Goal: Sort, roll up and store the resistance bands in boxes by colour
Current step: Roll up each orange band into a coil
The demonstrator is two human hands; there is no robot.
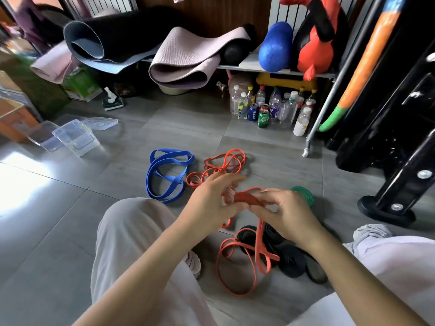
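The orange band roll [249,199] is held mid-frame, tail on the floor [70,231].
It is pinched by the right hand [282,214]; the left hand [210,200] is blurred and its grip cannot be told. Unwinding is risked if the pinch slackens.

A home gym corner: rolled mats [183,60], foam roller [274,47], weight rack [397,128].

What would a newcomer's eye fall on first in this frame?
First, the two hands at centre. The right hand pinches a partly rolled orange-red flat rubber band, and the blurred left hand is at the roll's other end. The band's tail trails down to the floor between the knees. Next come the bright blue looped rubber band on the grey tiles just left of the hands, and the clear plastic boxes farther left.
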